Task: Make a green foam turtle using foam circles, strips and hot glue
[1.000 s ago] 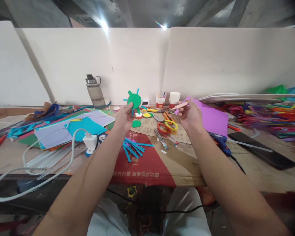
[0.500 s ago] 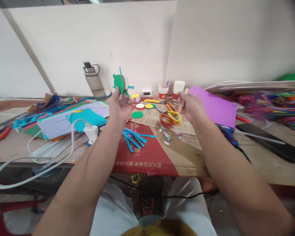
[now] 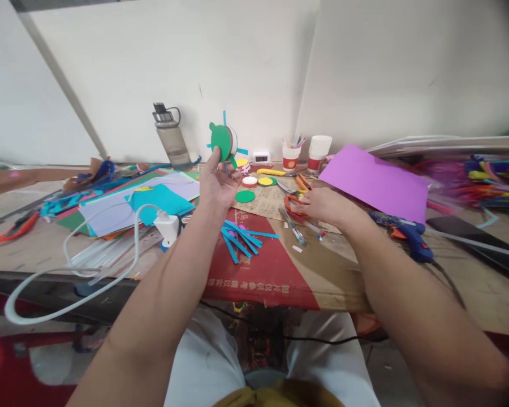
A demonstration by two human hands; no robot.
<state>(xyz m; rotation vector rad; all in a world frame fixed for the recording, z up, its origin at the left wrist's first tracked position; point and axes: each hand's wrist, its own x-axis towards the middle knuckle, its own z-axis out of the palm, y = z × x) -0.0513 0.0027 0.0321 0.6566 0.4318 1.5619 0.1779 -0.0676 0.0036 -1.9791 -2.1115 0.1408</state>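
Observation:
My left hand point(image 3: 218, 189) is raised above the table, its fingers closed on a round green paper craft point(image 3: 221, 141). The craft has small green tabs, a red and white rim and blue strips sticking out around it. My right hand point(image 3: 320, 203) reaches down to the orange-handled scissors point(image 3: 292, 200), its curled fingers at the handles. What lies between those fingers is hidden. Below the fingers is a clear pen-like tool point(image 3: 294, 230). A green disc point(image 3: 245, 196) and a white disc with a red rim point(image 3: 249, 181) lie between my hands.
Blue paper strips point(image 3: 240, 240) lie on the red-printed cardboard point(image 3: 254, 282). Paper sheets point(image 3: 106, 212), a white charger point(image 3: 166, 229) and a bottle point(image 3: 172, 141) stand left. Purple paper point(image 3: 377, 181), a blue glue gun point(image 3: 415, 240) and paper cups point(image 3: 320, 148) are right and behind.
My right hand has moved down and left to the scissors; the flat wooden stick it held upright is out of sight. My left hand still holds the green craft. The view has shifted slightly.

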